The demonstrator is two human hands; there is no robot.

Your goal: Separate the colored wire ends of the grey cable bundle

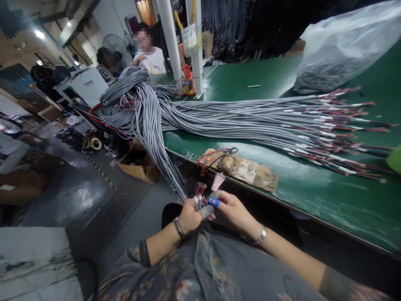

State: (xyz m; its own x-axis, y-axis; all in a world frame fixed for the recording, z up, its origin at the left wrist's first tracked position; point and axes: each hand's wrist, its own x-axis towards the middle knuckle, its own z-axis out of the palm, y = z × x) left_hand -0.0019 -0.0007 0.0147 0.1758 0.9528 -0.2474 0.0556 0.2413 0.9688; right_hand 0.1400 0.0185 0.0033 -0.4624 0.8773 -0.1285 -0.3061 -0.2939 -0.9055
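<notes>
My left hand (191, 215) is closed round the stripped end of a grey cable (175, 177) that hangs down from the table edge, its red and black wire tips (200, 190) sticking up above my fingers. My right hand (233, 209) meets it from the right, pinching at the wire tips with a blue finger cot (214, 202) on one fingertip and grey cots on others. A small pale pink tag (218, 180) stands just above the fingers. Both hands are in front of my lap, below the green table (313, 188).
A thick bundle of grey cables (250, 119) lies across the green table and spills over its left edge. A taped wooden block (247, 169) with red wires sits at the near edge. A plastic bag (344, 50) lies at the back right. A cardboard box (138, 163) stands on the floor. Another person (150, 54) sits at the far end.
</notes>
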